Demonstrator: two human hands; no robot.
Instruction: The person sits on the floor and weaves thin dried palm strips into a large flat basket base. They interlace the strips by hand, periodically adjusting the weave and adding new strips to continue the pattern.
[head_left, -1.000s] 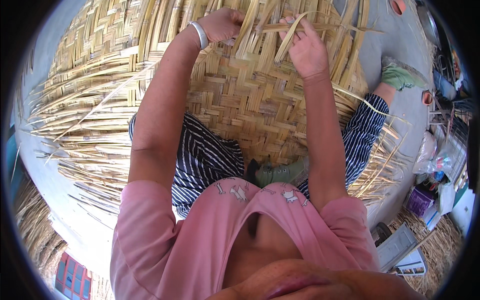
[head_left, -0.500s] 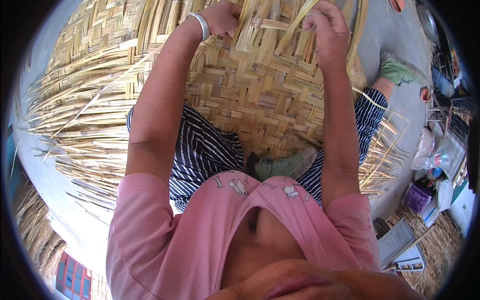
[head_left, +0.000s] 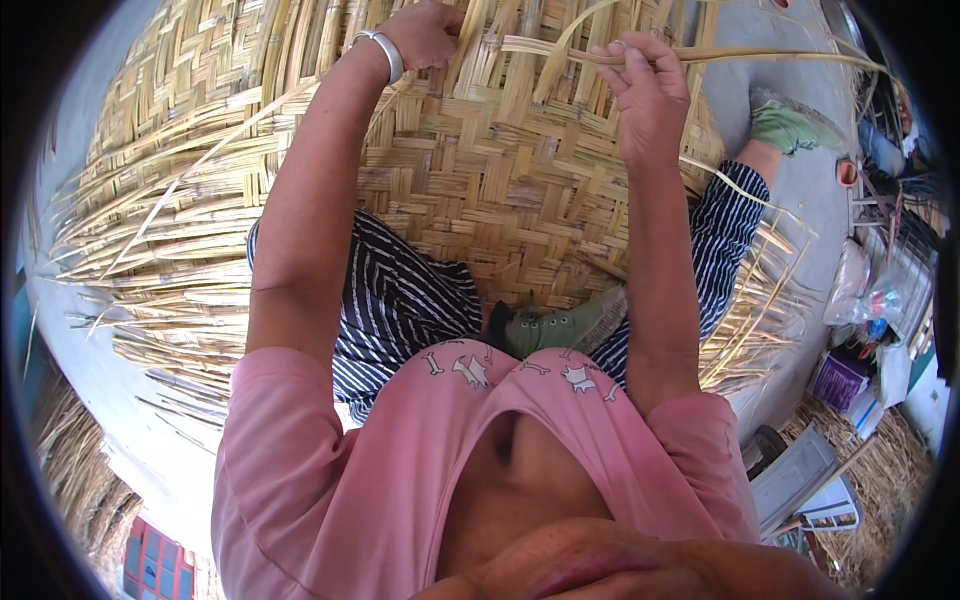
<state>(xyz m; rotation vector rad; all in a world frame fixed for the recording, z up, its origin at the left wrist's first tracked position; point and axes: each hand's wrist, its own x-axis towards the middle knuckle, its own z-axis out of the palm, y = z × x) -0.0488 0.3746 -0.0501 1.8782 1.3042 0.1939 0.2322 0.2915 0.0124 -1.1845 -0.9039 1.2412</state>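
Bamboo everywhere: a wide woven mat (head_left: 480, 190) of pale yellow strips fills the upper half of the head view, its loose unwoven ends fanning out toward 9 o'clock and down at 4 o'clock. Up at 12 o'clock the left hand (head_left: 425, 35), a silver bangle (head_left: 385, 52) on the wrist, is curled and pressed into the weave, fingers tucked among the upright strips; what exactly they grip I cannot tell. Just toward 1 o'clock the right hand (head_left: 648, 95) is raised off the mat, fingers closed around a long loose bamboo strip (head_left: 760, 55) that runs sideways across the top, out to 2 o'clock. The two hands sit near each other, the strip's left end reaching between them. Below, striped trousers (head_left: 400, 300) lie over the mat, and a green shoe (head_left: 565, 325) rests at centre; a second green shoe (head_left: 790, 125) shows at 2 o'clock on grey floor (head_left: 790, 40). The pink shirt (head_left: 330, 480) blocks the lower frame. At 4 o'clock, clutter: plastic bags (head_left: 870, 300), a purple box (head_left: 838, 380), straw (head_left: 890, 480).
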